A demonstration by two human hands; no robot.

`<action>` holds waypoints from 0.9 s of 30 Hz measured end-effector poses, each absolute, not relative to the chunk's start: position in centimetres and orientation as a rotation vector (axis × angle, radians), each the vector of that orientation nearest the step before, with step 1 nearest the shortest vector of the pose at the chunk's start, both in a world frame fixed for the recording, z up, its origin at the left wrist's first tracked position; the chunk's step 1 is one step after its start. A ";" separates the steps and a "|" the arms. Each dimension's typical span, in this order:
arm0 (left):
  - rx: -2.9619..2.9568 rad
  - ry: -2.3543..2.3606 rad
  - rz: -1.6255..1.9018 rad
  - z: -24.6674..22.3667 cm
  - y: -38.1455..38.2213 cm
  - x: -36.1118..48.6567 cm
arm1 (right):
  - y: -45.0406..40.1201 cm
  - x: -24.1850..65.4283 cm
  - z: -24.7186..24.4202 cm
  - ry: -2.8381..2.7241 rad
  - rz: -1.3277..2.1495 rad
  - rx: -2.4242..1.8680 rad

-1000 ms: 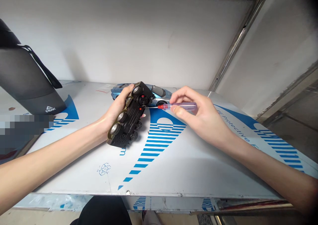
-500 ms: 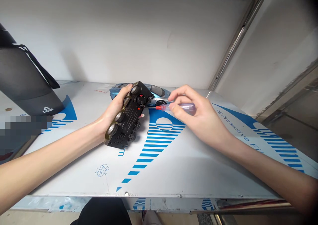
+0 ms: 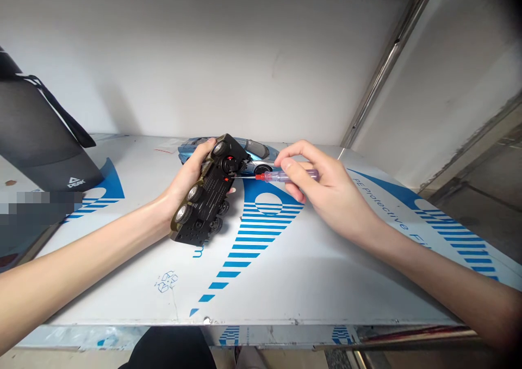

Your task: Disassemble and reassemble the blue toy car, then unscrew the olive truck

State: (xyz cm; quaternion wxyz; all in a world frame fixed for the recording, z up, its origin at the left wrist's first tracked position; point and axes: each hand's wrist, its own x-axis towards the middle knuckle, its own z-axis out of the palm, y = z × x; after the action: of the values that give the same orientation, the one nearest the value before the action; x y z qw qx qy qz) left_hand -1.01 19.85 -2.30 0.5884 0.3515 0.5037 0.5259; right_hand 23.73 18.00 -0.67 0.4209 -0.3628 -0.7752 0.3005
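A toy truck (image 3: 206, 195) with a black underside and several wheels is tilted up, its bottom facing me. My left hand (image 3: 188, 176) is closed around its far side, the thumb near the top end. In my right hand (image 3: 314, 176) is a screwdriver (image 3: 287, 176) with a clear purplish handle and a red collar. Thumb and fingers pinch the handle. The metal shaft points left, its tip at the truck's underside near a small red part; whether it touches a screw is too small to tell. Behind the truck sits a blue toy car (image 3: 256, 154), partly hidden.
A dark grey bottle (image 3: 44, 135) with a strap stands at the left, beside a blurred-out object (image 3: 36, 211). The table (image 3: 318, 282) is covered in film with blue print. A white wall (image 3: 228, 59) closes the back, with a metal post (image 3: 379, 86) at right.
My right thumb and fingers have shifted on the screwdriver handle, with fingertips now showing below it. The truck and my left hand are almost unchanged.
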 end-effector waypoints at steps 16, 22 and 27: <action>0.874 1.146 1.227 -2.9 20.4 -1.5 | 18.4 23.6 -0.9 -1.912 0.728 -0.869; 0.841 1.177 1.234 -2.5 19.8 -1.1 | 18.8 23.8 -1.1 -1.924 0.702 -0.869; 0.847 1.166 1.219 -2.5 19.7 -1.2 | 18.9 23.8 -1.1 -1.915 0.749 -0.881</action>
State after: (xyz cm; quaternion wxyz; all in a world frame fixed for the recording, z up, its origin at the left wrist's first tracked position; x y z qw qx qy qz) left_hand -1.20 19.71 -2.49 0.5869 0.3632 0.5001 0.5229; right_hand 23.78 18.92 -1.11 0.4371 -0.3541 -0.7700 0.3011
